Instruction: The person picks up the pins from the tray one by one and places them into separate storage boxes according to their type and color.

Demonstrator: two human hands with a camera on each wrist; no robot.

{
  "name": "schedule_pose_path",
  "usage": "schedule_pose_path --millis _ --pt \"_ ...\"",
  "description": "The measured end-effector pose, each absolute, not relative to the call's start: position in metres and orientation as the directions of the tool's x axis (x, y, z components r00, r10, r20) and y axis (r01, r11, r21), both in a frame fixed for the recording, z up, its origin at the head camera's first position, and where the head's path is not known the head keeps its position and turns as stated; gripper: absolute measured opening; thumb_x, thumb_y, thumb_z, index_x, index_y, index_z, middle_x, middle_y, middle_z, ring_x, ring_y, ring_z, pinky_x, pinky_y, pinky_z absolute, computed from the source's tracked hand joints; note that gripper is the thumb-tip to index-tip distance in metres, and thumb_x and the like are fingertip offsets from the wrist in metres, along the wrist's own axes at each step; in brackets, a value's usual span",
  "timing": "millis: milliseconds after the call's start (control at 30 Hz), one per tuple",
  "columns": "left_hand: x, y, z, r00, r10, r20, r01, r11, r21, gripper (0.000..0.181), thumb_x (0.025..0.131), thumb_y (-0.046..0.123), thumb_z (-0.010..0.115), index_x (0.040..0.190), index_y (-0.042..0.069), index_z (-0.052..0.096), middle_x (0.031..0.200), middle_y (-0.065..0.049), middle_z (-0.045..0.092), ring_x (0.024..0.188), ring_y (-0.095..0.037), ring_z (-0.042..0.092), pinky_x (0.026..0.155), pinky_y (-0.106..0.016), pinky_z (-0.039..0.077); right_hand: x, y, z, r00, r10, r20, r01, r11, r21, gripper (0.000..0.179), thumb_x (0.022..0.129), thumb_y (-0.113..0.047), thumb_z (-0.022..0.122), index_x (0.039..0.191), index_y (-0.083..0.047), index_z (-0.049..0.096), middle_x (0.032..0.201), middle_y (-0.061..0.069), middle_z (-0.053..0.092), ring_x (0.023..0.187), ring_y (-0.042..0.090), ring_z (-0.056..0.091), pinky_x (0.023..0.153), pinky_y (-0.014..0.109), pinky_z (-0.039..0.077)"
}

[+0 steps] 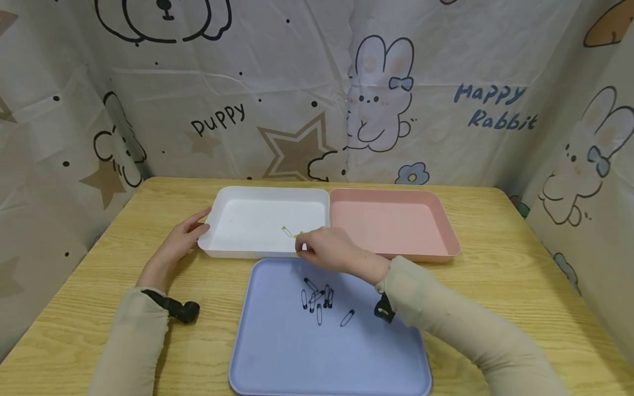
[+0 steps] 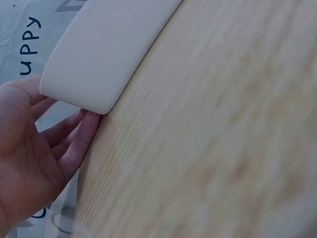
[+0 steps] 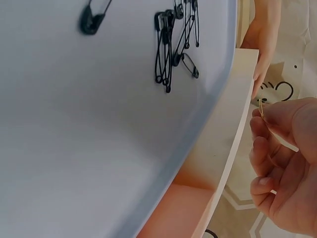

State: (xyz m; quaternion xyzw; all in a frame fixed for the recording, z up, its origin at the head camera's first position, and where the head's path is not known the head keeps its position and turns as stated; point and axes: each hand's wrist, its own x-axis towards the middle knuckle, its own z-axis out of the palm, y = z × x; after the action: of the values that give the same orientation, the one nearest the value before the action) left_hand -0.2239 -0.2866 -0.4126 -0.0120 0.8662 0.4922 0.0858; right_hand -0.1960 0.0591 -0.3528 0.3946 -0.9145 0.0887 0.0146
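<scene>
Nearest us is the blue tray (image 1: pixel 329 357), with a bunch of black pins (image 1: pixel 326 297) toward its far end; one lone black pin (image 1: pixel 350 313) slants, its dark head pointing away and to the right. Past them, the right hand (image 1: pixel 329 249) is over the near edge of the white tray (image 1: pixel 247 220). Its thumb and finger pinch a thin gold pin (image 3: pixel 262 110). So the gold pin is right at the fingertips by that near wall, much closer to this hand than to the other. We think its long way runs out from the fingertips toward the left; we cannot tell how much it tips down. A bit farther, a second gold pin (image 1: pixel 287 231) lies inside the white tray, left of the fingertips, slanting with its near end toward them. The left hand (image 1: pixel 185 236), fingers loosely spread, touches the tray's left end.
</scene>
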Motion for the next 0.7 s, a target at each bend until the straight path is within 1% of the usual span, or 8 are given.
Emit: schedule_pose_path --millis 67,167,333,567,700 --pt "-0.224 -0.286 -0.412 -0.985 0.063 -0.162 -0.106 0.517 0.849 0.059 0.094 0.044 0.042 0.145 0.024 0.022 0.135 -0.025 0.037 0.111 -0.031 0.045 0.083 -0.031 0.041 -0.198 0.059 -0.354 -0.691 -0.716 0.097 -0.721 0.677 -0.145 0.008 0.088 -0.023 0.058 0.091 -0.022 0.066 0.076 -0.007 0.065 0.061 0.004 0.052 0.050 0.020 0.038" --pt "-0.224 -0.286 -0.411 -0.983 0.073 -0.166 -0.104 0.520 0.848 0.058 0.095 0.041 0.040 0.146 0.022 0.019 0.136 -0.026 0.035 0.114 -0.034 0.043 0.083 -0.030 0.041 -0.202 0.057 -0.355 -0.699 -0.707 0.104 -0.714 0.683 -0.155 0.009 0.088 -0.024 0.058 0.092 -0.022 0.066 0.076 -0.008 0.064 0.061 0.004 0.052 0.050 0.021 0.038" --pt "-0.224 -0.285 -0.409 -0.982 0.066 -0.179 -0.118 0.527 0.842 0.058 0.096 0.040 0.039 0.146 0.023 0.018 0.137 -0.025 0.034 0.116 -0.034 0.041 0.080 -0.025 0.040 -0.208 0.055 -0.359 -0.723 -0.681 0.115 -0.689 0.702 -0.177 0.011 0.089 -0.025 0.057 0.094 -0.023 0.066 0.077 -0.008 0.065 0.062 0.004 0.052 0.050 0.022 0.038" --pt "-0.224 -0.286 -0.411 -0.983 0.067 -0.170 -0.111 0.521 0.846 0.057 0.096 0.038 0.039 0.146 0.022 0.018 0.136 -0.026 0.035 0.115 -0.035 0.043 0.076 -0.022 0.041 -0.220 0.051 -0.366 -0.766 -0.632 0.117 -0.641 0.740 -0.204 0.011 0.089 -0.024 0.057 0.095 -0.023 0.066 0.083 -0.007 0.066 0.070 0.007 0.056 0.055 0.024 0.042" --pt "-0.224 -0.286 -0.411 -0.983 0.069 -0.171 -0.111 0.520 0.847 0.057 0.096 0.039 0.040 0.146 0.023 0.017 0.137 -0.026 0.035 0.115 -0.035 0.043 0.076 -0.020 0.041 -0.228 0.049 -0.369 -0.790 -0.605 0.101 -0.612 0.767 -0.195 0.013 0.089 -0.024 0.057 0.098 -0.022 0.066 0.087 -0.005 0.067 0.074 0.008 0.057 0.057 0.026 0.043"
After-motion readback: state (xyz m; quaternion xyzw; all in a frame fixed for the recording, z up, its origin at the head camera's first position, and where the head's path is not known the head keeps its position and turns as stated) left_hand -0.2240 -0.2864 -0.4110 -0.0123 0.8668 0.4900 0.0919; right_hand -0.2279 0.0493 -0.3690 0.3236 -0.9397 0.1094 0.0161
